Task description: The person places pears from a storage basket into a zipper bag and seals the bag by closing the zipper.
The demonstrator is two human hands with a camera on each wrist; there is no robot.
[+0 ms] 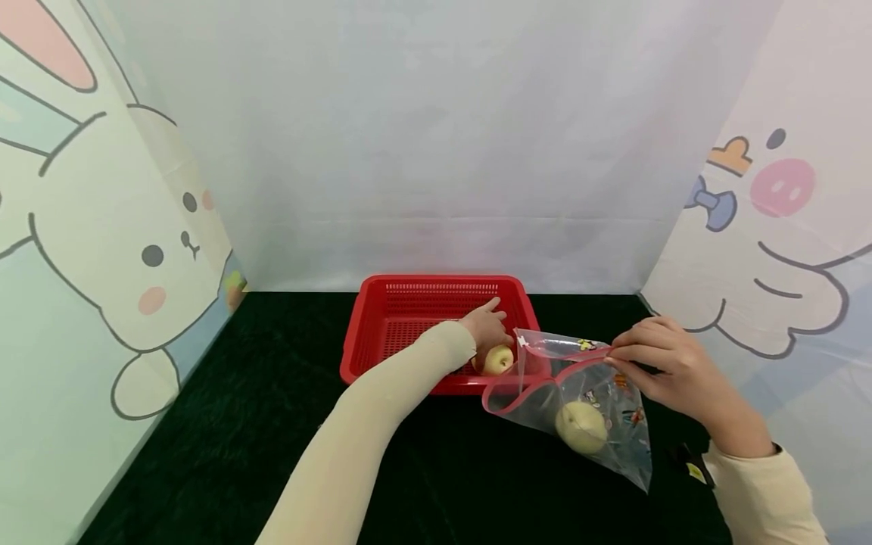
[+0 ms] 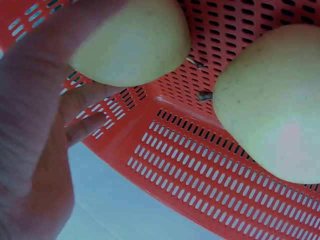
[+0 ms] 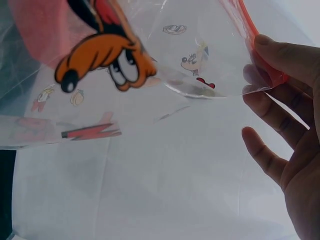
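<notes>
My left hand (image 1: 486,331) reaches into the right front part of a red plastic basket (image 1: 436,281). In the left wrist view its thumb and fingers lie around a pale yellow pear (image 2: 135,45). Beside that one is a second pear (image 2: 275,105), its stem toward the hand. My right hand (image 1: 671,369) pinches the pink-edged mouth of a clear zip bag (image 1: 613,439), thumb on one side and fingers on the other. The bag's mouth gapes toward the basket and overlaps its corner. Inside the bag sits another pear (image 1: 581,428). Cartoon prints (image 3: 107,62) cover the bag film.
A dark green cloth (image 1: 225,424) covers the table. Near the right sleeve lies a small black item with a yellow label (image 1: 696,471). White fabric walls (image 1: 450,136) with cartoon animals stand behind and at both sides.
</notes>
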